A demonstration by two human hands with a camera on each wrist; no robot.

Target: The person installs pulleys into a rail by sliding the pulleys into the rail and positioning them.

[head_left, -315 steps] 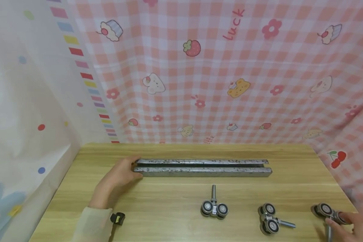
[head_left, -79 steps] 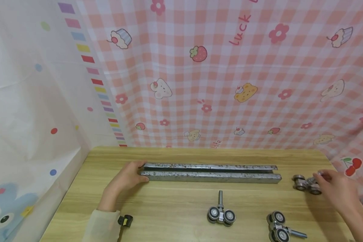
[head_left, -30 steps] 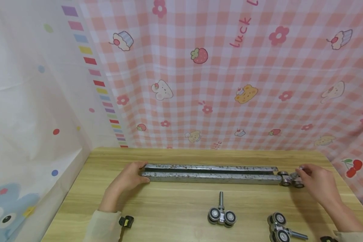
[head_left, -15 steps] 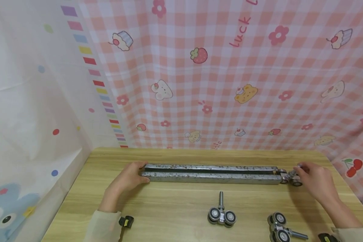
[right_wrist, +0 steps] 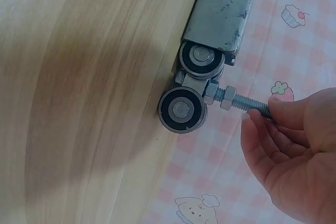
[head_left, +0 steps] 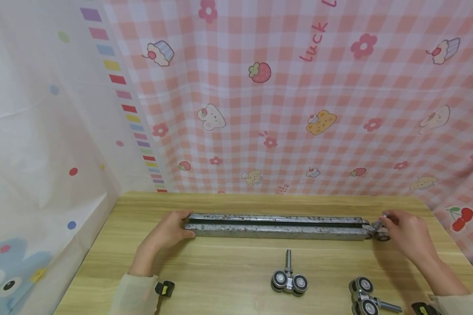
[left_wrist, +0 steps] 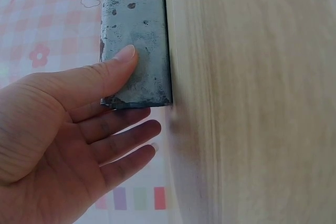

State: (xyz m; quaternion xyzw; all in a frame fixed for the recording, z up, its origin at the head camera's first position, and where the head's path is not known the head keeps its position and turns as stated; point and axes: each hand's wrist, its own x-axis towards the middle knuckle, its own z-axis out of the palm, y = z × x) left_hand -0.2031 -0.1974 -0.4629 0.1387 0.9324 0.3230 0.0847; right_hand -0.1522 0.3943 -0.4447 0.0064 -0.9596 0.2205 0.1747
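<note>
A slotted steel track (head_left: 276,232) lies across the table, its open slot upward. My left hand (head_left: 167,232) grips its left end, the thumb on the near side; in the left wrist view the other fingers of the hand (left_wrist: 58,119) are partly behind the end. At the right end, my right hand (head_left: 411,236) pinches the threaded bolt (right_wrist: 244,102) of a roller trolley (right_wrist: 181,109). The bolt points up. One wheel pair sits partly inside the track's mouth, the other pair outside on the right.
Two more roller trolleys lie on the wooden table (head_left: 220,271): one trolley (head_left: 289,283) in front of the track with its bolt pointing away, another trolley (head_left: 364,297) nearer the right with its bolt pointing right. A checked cloth (head_left: 228,144) hangs behind the table.
My right hand has picked up the rightmost trolley, carried it to the track's right end and moved it left, its leading wheels entering the mouth. My left hand stays on the track.
</note>
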